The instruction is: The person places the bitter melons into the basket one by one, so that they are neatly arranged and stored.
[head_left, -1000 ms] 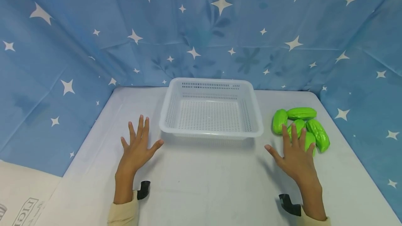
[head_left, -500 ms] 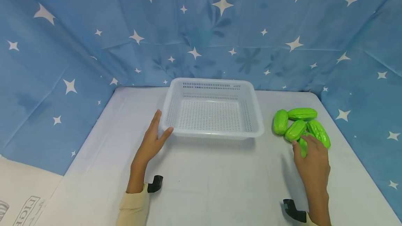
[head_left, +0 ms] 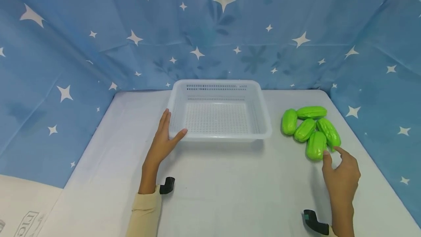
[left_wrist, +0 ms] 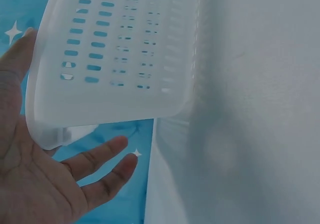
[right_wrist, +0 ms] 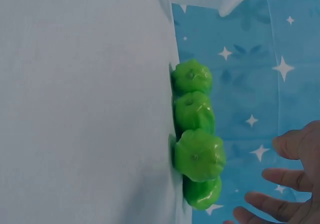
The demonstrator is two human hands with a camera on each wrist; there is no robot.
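Note:
A white perforated plastic basket [head_left: 218,137] stands at the back middle of the white table. At its front left corner is my left hand [head_left: 160,146], the thumb on the near rim and the fingers along the left side. In the left wrist view, two fingers of the left hand [left_wrist: 40,179] stretch out straight below the basket corner [left_wrist: 115,104]. Several glossy green ribbed vegetables [head_left: 304,130], like short bitter melons, lie grouped at the right. My right hand [head_left: 342,175] hovers just in front of the nearest one [head_left: 316,146], thumb and fingers apart, holding nothing.
A blue curtain with white stars [head_left: 210,28] rises behind the table [head_left: 230,185] and along both sides. Printed white material [head_left: 26,204] lies at the lower left. A black wrist mount [head_left: 167,185] sits on the left arm, another wrist mount [head_left: 315,222] on the right.
My left hand has moved right and forward to the basket's corner. My right hand has drawn its spread fingers in and shifted right and back, uncovering the green vegetables. The head view has shifted slightly.

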